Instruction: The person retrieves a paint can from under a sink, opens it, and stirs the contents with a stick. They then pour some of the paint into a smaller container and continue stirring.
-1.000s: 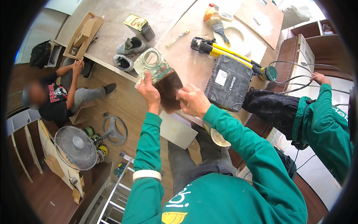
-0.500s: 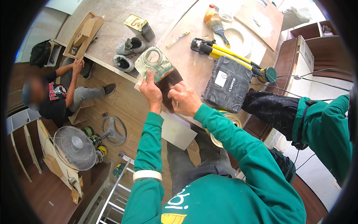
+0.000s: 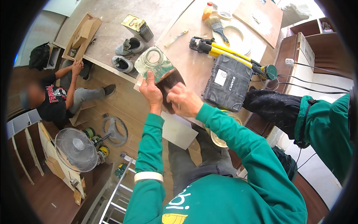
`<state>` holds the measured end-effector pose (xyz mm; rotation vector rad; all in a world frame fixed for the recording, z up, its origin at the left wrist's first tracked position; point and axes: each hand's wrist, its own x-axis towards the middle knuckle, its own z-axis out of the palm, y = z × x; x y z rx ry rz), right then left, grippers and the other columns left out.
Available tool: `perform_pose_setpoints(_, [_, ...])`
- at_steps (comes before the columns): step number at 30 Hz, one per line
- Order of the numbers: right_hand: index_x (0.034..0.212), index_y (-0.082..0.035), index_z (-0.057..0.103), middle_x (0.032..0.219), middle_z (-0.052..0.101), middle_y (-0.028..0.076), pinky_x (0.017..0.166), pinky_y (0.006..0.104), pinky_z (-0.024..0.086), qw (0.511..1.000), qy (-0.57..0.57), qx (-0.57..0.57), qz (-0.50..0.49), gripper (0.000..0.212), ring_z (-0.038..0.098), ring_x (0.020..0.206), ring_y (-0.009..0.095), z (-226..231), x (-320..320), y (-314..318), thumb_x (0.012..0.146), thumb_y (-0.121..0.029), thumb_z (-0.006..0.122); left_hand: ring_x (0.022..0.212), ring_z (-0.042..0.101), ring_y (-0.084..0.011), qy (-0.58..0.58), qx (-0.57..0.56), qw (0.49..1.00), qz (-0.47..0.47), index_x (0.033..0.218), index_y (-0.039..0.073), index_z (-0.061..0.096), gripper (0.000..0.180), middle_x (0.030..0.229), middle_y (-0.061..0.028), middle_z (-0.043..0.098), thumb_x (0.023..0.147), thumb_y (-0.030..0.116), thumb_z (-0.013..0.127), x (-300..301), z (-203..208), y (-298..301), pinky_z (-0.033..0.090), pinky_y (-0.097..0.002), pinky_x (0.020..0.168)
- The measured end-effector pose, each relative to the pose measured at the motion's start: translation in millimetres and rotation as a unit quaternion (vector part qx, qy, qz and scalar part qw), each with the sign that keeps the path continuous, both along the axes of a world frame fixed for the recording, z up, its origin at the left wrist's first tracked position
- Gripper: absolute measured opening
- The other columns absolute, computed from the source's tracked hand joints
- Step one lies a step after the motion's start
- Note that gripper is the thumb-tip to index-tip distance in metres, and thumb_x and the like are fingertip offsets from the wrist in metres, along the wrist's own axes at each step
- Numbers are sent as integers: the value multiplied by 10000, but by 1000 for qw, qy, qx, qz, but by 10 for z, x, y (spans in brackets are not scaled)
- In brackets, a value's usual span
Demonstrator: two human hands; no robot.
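A rectangular metal can (image 3: 167, 73) with a round opening in its scuffed, green-stained top is tilted up off the table's near edge. My left hand (image 3: 151, 93) is closed round its left side, thumb along the top. Against its dark brown side rests my right hand (image 3: 184, 99), fingers curled and a little blurred; a small pale tip shows below them, but what they hold I cannot make out. Below the can lies a pale flat sheet (image 3: 178, 131). Partly behind my right sleeve stands a round tin (image 3: 219, 139).
On the table (image 3: 169, 22) are a pair of shoes (image 3: 128, 48), a yellow-topped can (image 3: 137, 28), a paintbrush (image 3: 217, 30), a yellow-black tripod (image 3: 223, 52) and a black case (image 3: 228, 83). At left, a person (image 3: 56, 91) sits near a fan (image 3: 76, 149). Another person's green sleeve (image 3: 324, 123) is at right.
My right hand has shifted slightly up and left along the can's brown side. My left hand and the can stay nearly in place.
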<state>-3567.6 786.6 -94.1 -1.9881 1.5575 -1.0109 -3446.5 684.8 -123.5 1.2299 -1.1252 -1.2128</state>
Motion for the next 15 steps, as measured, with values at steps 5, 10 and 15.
perform_pose_setpoints(5, [820, -90, 654, 880, 616, 100, 787, 416, 541, 997, 22, 55, 49, 161, 591, 903, 313, 52, -129, 193, 674, -26, 682, 852, 574, -135, 33, -19, 999, 7, 1043, -87, 704, 416, 994, -62, 714, 1063, 314, 596, 79, -8, -19, 477, -299, 779])
perform_pose_setpoints(10, [852, -86, 644, 918, 620, 89, 795, 417, 545, 1000, 0, 4, -6, 203, 598, 918, 320, 21, -133, -13, 671, 2, 669, 834, 585, -102, 31, 8, 999, 9, 1035, -81, 712, 420, 987, -53, 714, 1066, 320, 591, 58, -6, 6, 473, -272, 773])
perform_pose_setpoints(15, [808, -83, 653, 870, 606, 101, 802, 421, 537, 999, 17, 32, 19, 126, 584, 917, 313, -79, -32, 283, 691, -42, 676, 863, 593, -138, 24, -7, 1000, 18, 1053, -95, 700, 436, 995, -73, 710, 1066, 327, 589, 87, -13, -34, 493, -304, 797])
